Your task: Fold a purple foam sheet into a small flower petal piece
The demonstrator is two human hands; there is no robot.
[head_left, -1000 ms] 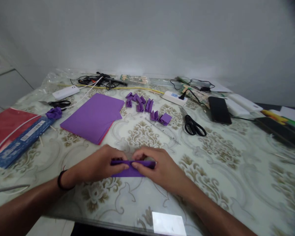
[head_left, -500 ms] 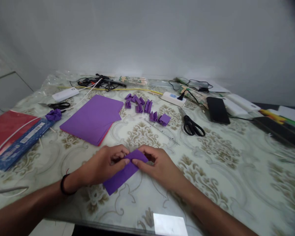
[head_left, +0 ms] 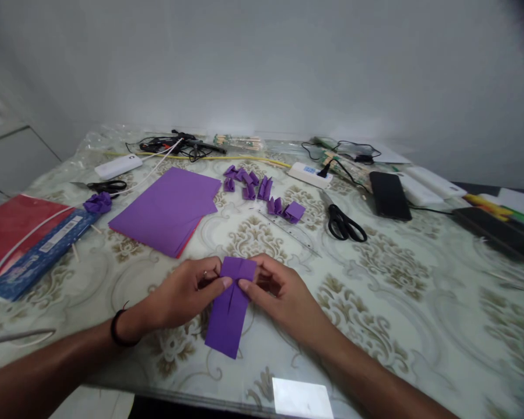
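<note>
A folded strip of purple paper (head_left: 229, 320) is held near the front middle of the table, its long side running toward me, with a crease or slit down its centre. My left hand (head_left: 192, 291) pinches its left edge between thumb and fingers. On the right edge, my right hand (head_left: 279, 285) has its thumb on top and its fingers behind. Both thumbs almost meet over the strip. Beyond my hands lie several small folded purple pieces (head_left: 265, 188) and, to their left, a stack of purple sheets (head_left: 170, 203) with red showing beneath.
Black-handled scissors (head_left: 344, 224) and a phone (head_left: 389, 195) lie to the right. A clear ruler (head_left: 290, 234) is beyond my hands. At left are a red and blue packet (head_left: 39, 250), crumpled purple paper (head_left: 98, 202) and more scissors (head_left: 107, 186). A power strip (head_left: 310, 174) sits behind.
The purple strip has turned from a slant to nearly pointing at me, and more of its far end and centre line show. Both hands keep their pinch.
</note>
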